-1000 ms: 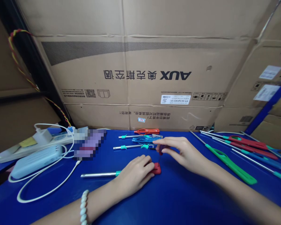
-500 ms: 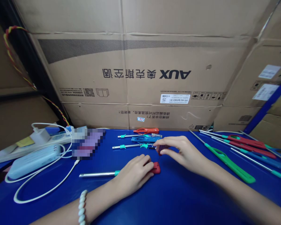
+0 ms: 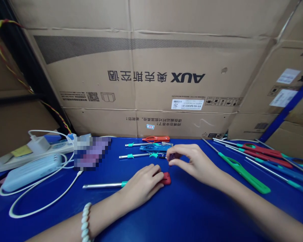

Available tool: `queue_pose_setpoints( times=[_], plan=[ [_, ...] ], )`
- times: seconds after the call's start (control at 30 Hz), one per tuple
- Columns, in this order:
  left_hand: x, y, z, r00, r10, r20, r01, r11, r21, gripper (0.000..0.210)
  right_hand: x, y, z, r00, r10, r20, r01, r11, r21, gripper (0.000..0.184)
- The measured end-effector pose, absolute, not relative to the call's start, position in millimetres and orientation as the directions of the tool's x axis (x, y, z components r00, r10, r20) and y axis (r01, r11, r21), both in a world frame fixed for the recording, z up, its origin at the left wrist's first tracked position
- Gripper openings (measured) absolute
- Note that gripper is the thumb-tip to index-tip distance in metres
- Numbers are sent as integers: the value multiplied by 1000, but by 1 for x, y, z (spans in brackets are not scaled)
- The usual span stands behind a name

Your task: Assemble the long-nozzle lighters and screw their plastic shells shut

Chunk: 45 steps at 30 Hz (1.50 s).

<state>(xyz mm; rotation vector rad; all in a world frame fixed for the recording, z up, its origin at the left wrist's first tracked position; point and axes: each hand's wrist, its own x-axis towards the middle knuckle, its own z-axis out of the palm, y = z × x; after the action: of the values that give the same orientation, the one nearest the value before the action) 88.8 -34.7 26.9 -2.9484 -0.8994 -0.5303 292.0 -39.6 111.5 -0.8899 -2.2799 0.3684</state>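
Observation:
My left hand point(image 3: 140, 185) rests on the blue table, its fingers closed over a long-nosed gas lighter point(image 3: 167, 178). The lighter's red handle end shows past my fingertips, and its metal tube point(image 3: 102, 186) with a teal collar points left; the middle is covered by the hand. Just above the handle end, my right hand point(image 3: 193, 163) pinches a small dark purple piece point(image 3: 172, 156) between thumb and fingers. Behind it lie opened lighter parts: a blue handle shell point(image 3: 147, 148), an orange-red shell point(image 3: 156, 138) and metal tubes with teal pieces point(image 3: 138, 155).
Finished-looking lighters lie on the right, among them a green one point(image 3: 244, 173) and a red one point(image 3: 265, 149). On the left are a light blue power bank point(image 3: 31, 173), a power strip point(image 3: 7, 161), white cables and a blurred-out phone point(image 3: 97, 151). A cardboard wall point(image 3: 154, 57) stands behind.
The whole view has shifted slightly left and up. Both hands keep nearly the same pose, the left on the lighter and the right pinching the small dark piece.

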Motion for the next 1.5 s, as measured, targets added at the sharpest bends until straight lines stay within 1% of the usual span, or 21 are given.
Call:
queue_pose_setpoints(
  times=[0.1,0.27,0.47,0.7,0.8,0.93,1.0,1.17,1.33,1.5],
  plan=[
    [89,-35,28,774,531,343,537,-839,87,14,292,-40,111,-553,699,454,496,713,-496,8],
    [89,-35,27,772,525,358,528,-843,99,14,292,-38,110,-517,728,449,504,684,-528,4],
    [89,-34,25,769,520,371,522,-847,103,18,290,-38,108,-474,761,444,493,647,-582,5],
    [89,-34,25,772,525,357,531,-842,90,16,287,-39,108,-442,774,454,516,633,-577,6],
    [89,-35,26,767,514,383,528,-846,78,20,289,-39,108,-456,772,442,508,634,-583,5],
    [88,-35,26,770,515,377,527,-846,79,22,292,-41,111,-508,756,413,483,646,-591,2],
    [88,-35,27,770,515,376,526,-847,81,21,293,-42,113,-534,748,395,475,652,-591,6],
    [88,-35,27,773,521,361,534,-842,73,16,295,-43,116,-571,724,387,478,677,-559,16],
    [88,-35,28,779,542,315,546,-834,83,11,299,-38,114,-593,685,423,484,724,-492,14],
    [88,-35,27,780,543,311,544,-834,92,9,300,-40,118,-647,646,406,485,759,-435,21]
  ],
)
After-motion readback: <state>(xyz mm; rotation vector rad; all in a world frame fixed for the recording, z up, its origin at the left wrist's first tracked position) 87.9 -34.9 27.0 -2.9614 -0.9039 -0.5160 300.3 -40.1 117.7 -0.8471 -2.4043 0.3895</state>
